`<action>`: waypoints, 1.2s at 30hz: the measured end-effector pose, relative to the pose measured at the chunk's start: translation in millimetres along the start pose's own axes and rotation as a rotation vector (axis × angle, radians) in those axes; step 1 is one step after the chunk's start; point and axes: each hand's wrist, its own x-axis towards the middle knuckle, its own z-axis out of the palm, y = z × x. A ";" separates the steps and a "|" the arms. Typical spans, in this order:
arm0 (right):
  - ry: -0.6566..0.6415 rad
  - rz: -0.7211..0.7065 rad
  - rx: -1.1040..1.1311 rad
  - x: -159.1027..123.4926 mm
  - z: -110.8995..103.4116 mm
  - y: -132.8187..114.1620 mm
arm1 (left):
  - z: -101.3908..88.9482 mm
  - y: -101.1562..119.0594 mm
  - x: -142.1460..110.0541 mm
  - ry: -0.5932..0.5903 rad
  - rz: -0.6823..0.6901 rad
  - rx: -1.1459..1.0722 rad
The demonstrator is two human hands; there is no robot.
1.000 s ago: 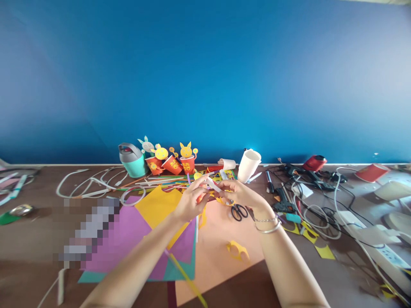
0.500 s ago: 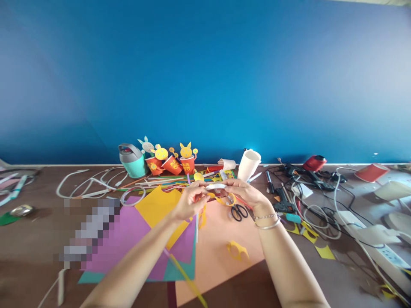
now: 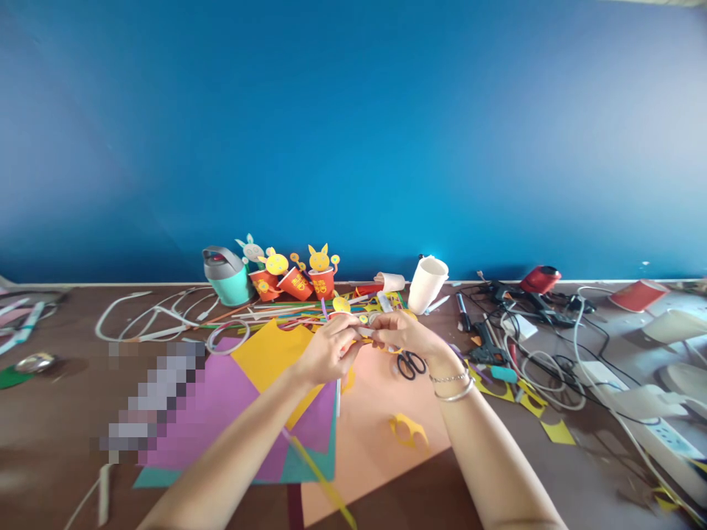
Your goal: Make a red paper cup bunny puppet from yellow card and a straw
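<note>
Both hands, left (image 3: 331, 350) and right (image 3: 406, 335), pinch closed; apparently on a white strip (image 3: 365, 333).

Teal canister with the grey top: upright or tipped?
Upright: the teal canister stands base-down on the brown table, with its grey top uppermost.

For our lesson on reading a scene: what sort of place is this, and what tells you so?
Probably a craft table: coloured paper lies spread out, with scissors, a glue gun and red cups bearing paper animal heads.
</note>
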 end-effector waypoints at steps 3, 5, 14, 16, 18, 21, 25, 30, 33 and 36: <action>-0.008 -0.005 0.025 1.2 2.2 -1.6 | 0.4 0.7 -0.2 0.001 0.019 0.029; -0.007 -0.018 0.032 2.1 2.7 -0.7 | 1.1 0.7 -0.8 -0.005 0.023 0.039; 0.021 -0.019 0.041 2.5 4.4 -1.7 | 4.1 -1.6 -3.2 -0.020 0.035 0.034; 0.020 -0.035 0.047 2.8 3.8 -0.3 | 4.6 -2.5 -3.7 -0.024 0.043 0.032; 0.021 -0.043 0.057 3.6 3.3 2.1 | 5.2 -3.0 -4.1 -0.029 0.048 0.032; 0.018 -0.041 0.072 4.4 3.3 5.3 | 5.7 -3.0 -4.4 -0.032 0.048 0.034; -0.006 -0.057 0.097 3.0 4.6 4.6 | 5.3 -2.0 -3.8 -0.027 0.043 0.040; -0.021 -0.069 0.042 0.5 3.6 1.9 | 2.5 0.7 -1.6 -0.030 0.044 0.032; -0.059 -0.094 0.039 0.3 2.5 2.5 | 0.6 0.9 -0.3 -0.008 0.030 0.026; -0.047 -0.118 0.100 0.1 4.6 1.6 | -0.5 0.2 0.3 0.014 0.021 0.019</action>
